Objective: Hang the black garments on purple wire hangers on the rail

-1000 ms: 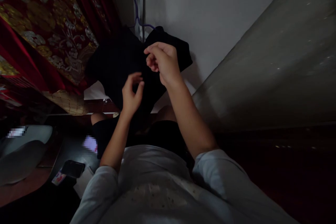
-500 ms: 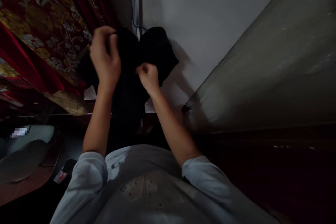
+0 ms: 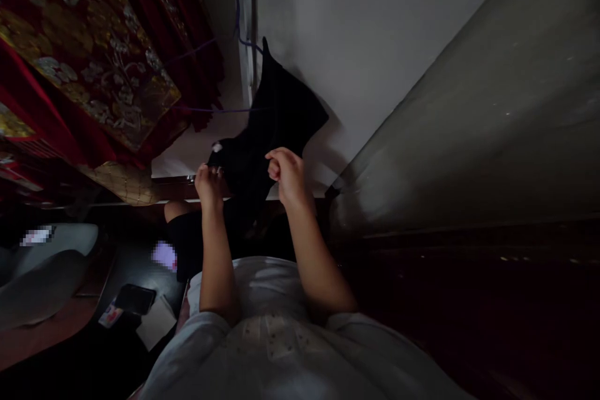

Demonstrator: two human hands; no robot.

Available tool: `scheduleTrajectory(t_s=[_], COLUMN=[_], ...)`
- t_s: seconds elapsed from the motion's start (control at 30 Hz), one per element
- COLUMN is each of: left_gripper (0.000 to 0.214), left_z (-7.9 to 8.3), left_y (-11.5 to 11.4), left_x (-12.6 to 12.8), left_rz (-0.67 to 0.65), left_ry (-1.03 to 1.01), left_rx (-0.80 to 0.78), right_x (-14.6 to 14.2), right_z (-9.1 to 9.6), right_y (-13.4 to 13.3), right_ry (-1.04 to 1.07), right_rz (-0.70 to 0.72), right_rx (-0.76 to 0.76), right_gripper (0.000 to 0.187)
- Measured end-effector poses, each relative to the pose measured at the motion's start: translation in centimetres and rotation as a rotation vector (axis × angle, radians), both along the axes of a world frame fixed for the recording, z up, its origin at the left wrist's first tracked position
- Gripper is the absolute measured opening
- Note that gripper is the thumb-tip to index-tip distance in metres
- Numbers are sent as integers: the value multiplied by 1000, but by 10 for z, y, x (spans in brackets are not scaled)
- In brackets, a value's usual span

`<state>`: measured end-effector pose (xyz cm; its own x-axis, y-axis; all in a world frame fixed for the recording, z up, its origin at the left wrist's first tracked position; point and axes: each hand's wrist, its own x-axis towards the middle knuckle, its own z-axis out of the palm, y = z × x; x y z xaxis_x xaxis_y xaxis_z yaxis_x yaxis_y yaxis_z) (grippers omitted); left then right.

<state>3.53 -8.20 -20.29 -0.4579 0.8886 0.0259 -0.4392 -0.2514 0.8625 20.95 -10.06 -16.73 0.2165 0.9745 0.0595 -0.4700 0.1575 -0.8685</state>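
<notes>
A black cloth garment (image 3: 288, 103) hangs in front of the white wall, its upper tip by a thin purple cord. My left hand (image 3: 209, 186) is closed at the garment's lower left edge, with dark cloth at its fingers. To its right, my right hand (image 3: 289, 176) is closed against the garment's front, index finger and thumb together at a fold. The exact grip of the fingertips is hard to see in the dim light. A small pale patch (image 3: 216, 147) shows on the cloth just above my left hand.
A red curtain with gold and silver embroidery (image 3: 122, 75) hangs at left. The purple cord (image 3: 225, 110) runs from it to the garment. A large grey panel (image 3: 459, 125) slants down the right side. A chair (image 3: 51, 275), a dark phone (image 3: 135, 299) and papers (image 3: 157, 323) are lower left.
My left hand has come down and right, drawing the black cloth away from the curtain and uncovering the cord and wall. My right hand has shifted lower and slightly right.
</notes>
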Motion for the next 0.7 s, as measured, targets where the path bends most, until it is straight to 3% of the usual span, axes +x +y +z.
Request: scheduleTrajectory(t_s=[0.1,0.17,0.3,0.37,0.47,0.57,0.63,0.7], left_gripper=[10,17,26,25,30,54,65,66], left_z=[13,28,53,59,57,44,34,28], left_y=[-5,-13,-33,-39,-33,-18,-12,-9], left_x=[13,20,43,50,44,23,8,-8], left_rz=[48,11,-98,-91,-76,-326,-628,-860], left_ry=[-5,63,384,586,784,852,979,1162], left_rx=[82,187,381,453,536,477,322,145], right_x=[17,23,14,5,2,16,31,43], right_z=[-13,-17,-12,-6,10,41,65,82], right_y=[6,6,-5,-7,-2,14,28,47], right_ry=[-100,-269,-373,-383,-504,-662,-771,-848], right_rz=[-65,-43,333,451,425,507,541,441], right_rx=[-30,27,214,253,196,189,318,458], right_gripper=[17,16,45,40,21,17,10,7])
